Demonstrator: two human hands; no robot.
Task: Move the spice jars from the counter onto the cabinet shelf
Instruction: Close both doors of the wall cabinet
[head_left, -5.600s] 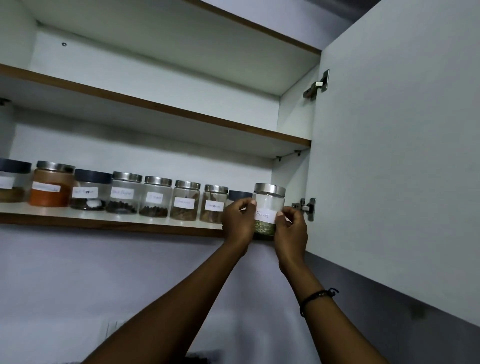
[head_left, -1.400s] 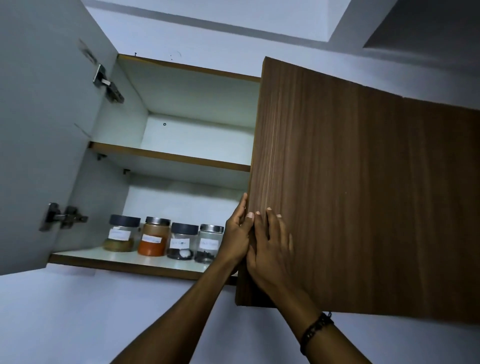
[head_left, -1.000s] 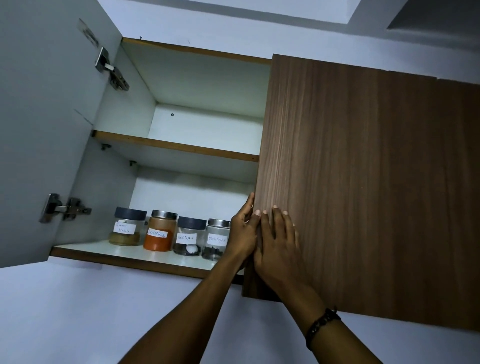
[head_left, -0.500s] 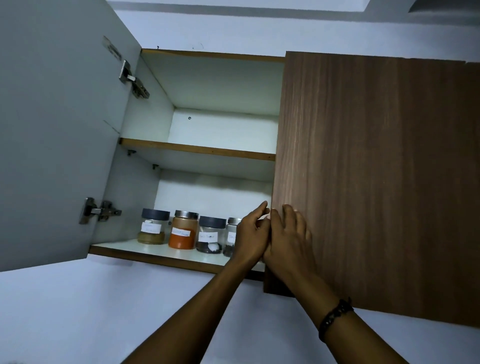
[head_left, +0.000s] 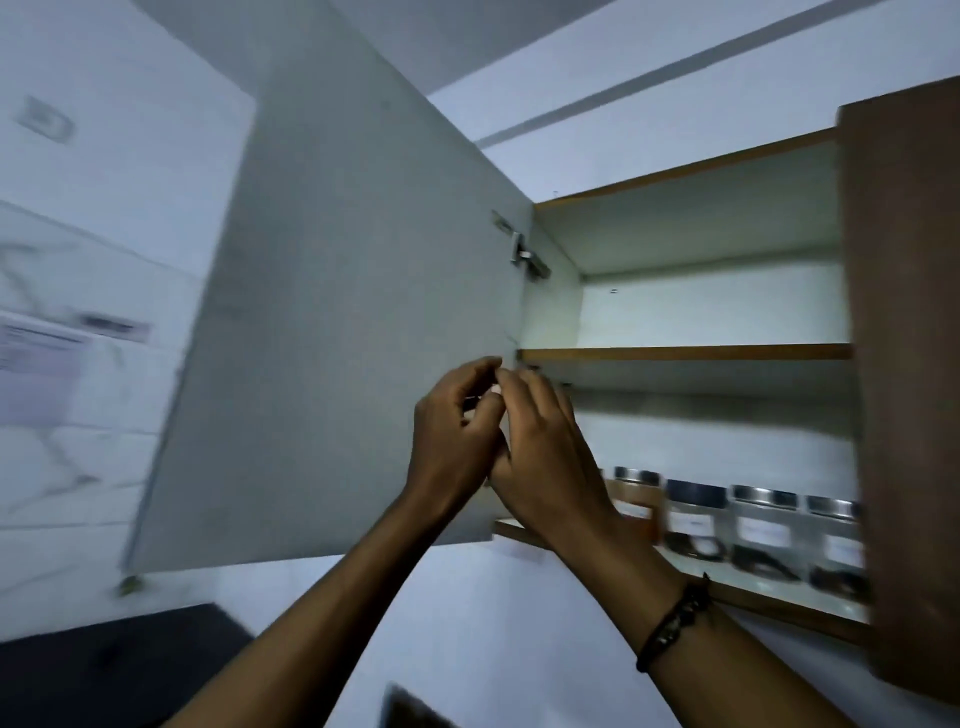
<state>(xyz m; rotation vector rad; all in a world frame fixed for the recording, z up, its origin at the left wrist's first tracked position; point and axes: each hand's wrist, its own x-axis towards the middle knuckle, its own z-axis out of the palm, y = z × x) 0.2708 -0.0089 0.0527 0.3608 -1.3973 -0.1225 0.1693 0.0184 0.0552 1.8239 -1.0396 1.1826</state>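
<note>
Overhead, the left hand (head_left: 457, 447) and right hand (head_left: 545, 457), fingers loosely curled, touch together, holding nothing, beside the open door (head_left: 343, 332).

So the jars (head_left: 753, 522) sit in a row on the lower shelf (head_left: 727, 590) inside the cabinet, around 4 o'clock in the view. Upper shelf (head_left: 685, 353) is right above them. Open door (head_left: 337, 312) hangs at 9 o'clock, closed door (head_left: 909, 364) at 3. Both hands (head_left: 498, 441) are up in front of the open door's hinge edge, touching each other.
</note>
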